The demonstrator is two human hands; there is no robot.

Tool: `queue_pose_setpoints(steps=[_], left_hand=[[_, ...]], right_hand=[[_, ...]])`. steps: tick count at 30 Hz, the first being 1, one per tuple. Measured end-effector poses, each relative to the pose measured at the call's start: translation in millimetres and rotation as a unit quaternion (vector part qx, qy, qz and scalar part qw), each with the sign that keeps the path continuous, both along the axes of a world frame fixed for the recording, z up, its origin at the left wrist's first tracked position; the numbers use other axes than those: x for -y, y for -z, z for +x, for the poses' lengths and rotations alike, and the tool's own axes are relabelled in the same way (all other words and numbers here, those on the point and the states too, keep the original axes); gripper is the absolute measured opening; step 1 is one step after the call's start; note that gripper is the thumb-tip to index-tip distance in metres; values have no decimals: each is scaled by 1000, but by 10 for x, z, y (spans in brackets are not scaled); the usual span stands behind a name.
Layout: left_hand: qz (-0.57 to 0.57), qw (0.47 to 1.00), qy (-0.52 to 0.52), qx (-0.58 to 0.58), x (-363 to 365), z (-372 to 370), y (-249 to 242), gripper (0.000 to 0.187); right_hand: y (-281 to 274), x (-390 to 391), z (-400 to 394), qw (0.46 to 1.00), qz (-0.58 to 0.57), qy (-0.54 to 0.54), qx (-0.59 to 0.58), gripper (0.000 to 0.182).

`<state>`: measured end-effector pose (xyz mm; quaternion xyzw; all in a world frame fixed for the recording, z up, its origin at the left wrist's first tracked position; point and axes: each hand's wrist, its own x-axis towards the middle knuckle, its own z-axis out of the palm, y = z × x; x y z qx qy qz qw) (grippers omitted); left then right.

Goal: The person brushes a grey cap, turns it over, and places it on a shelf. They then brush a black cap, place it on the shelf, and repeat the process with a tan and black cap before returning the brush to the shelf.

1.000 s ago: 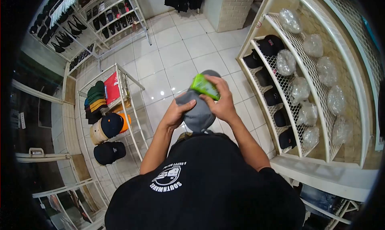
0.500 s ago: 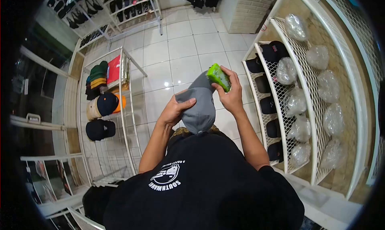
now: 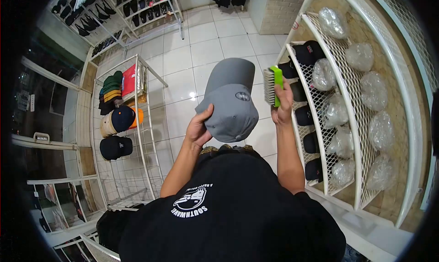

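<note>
A grey baseball cap (image 3: pixel 232 107) is held up in front of my body, its brim pointing away and a small round dark emblem on its front. My left hand (image 3: pixel 199 127) grips the cap by its left edge, thumb on the outside and the other fingers partly hidden beneath. To the right, my right hand (image 3: pixel 282 103) is closed around a green scrubbing brush (image 3: pixel 275 86). The brush stands upright with its pale bristles facing left toward the cap, and a gap separates the two.
At left, a white metal rack (image 3: pixel 145 125) carries folded beanies (image 3: pixel 112 86) and several caps, among them a black cap (image 3: pixel 115 148). On the right, white mesh shelves (image 3: pixel 340 56) hold dark caps and clear plastic-wrapped bundles (image 3: pixel 377 129). Shoe shelves (image 3: pixel 144 8) stand at the back.
The brush has come off the cap's brim and moved right, turning so its bristles show. The cap has rotated, bringing its emblem and whole brim into view.
</note>
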<state>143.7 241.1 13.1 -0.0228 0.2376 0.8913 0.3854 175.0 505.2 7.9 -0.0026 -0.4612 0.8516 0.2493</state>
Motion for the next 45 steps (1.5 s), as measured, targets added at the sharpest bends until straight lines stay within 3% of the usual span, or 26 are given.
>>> queue_pose_setpoints(steps=[4, 6, 8, 10, 12, 15, 16, 17, 20, 22, 24, 27, 28, 30, 32, 34, 36, 38, 40, 42, 45], left_hand=[[77, 995, 54, 36, -154, 59, 54, 47], [34, 998, 50, 26, -136, 62, 7, 48], [-205, 953, 93, -203, -12, -22, -3, 50], [-245, 927, 127, -254, 38, -93, -9, 50], [-259, 954, 79, -131, -25, -73, -65, 50], [-265, 950, 13, -165, -83, -41, -190, 49], [-262, 946, -16, -191, -82, -49, -175, 49], [-262, 946, -19, -190, -84, -51, -133, 49], [-251, 934, -17, -253, -87, -53, -70, 49], [-229, 953, 5, -199, -61, -69, -136, 49], [-225, 953, 0, -202, -44, -86, -113, 49], [-224, 956, -44, -185, 3, -85, -38, 50], [-237, 952, -31, -193, 32, -80, -38, 51], [-243, 949, -16, -201, 40, -64, -23, 51], [-202, 963, -50, -173, 46, -91, -10, 48], [-208, 962, -69, -163, 132, -102, -28, 49], [-159, 967, -96, -173, 241, -151, -47, 50], [-161, 965, -105, -177, 239, -178, 12, 51], [-170, 965, -76, -184, 163, -158, 20, 52], [-188, 960, -58, -197, 106, -89, -4, 52], [-177, 964, -25, -195, 32, -45, -25, 53]], right_hand=[[41, -25, -34, 984, -124, -129, -26, 50], [26, -37, -23, 989, -97, -112, -8, 51], [6, -25, -9, 993, -71, -96, 13, 52], [-20, -4, 3, 992, 51, -105, 38, 55], [-82, 81, 4, 979, 139, -134, 61, 64], [-267, 208, -40, 974, 181, -124, 65, 62], [-390, 239, -23, 918, 391, -50, 35, 60], [-523, 277, 7, 814, 580, 27, 3, 59], [-653, 476, -47, 818, 574, -34, -7, 57], [-535, 431, -206, 853, 515, 64, 46, 62], [-521, 459, -198, 863, 491, 83, 86, 67], [-579, 579, 11, 801, 599, -22, -22, 67], [-519, 527, -15, 802, 596, -22, -18, 67], [-409, 377, -142, 873, 479, 16, 83, 67], [-383, 335, -97, 876, 470, 40, 96, 66], [-374, 412, 101, 875, 482, -28, 33, 66], [-157, 406, 222, 903, 423, -76, 25, 66], [-10, 352, 233, 929, 331, -112, 125, 66], [-115, 389, 164, 930, 356, -52, 76, 66], [-384, 472, 123, 898, 437, 40, 17, 67], [-385, 532, 110, 909, 413, 52, 20, 67]])
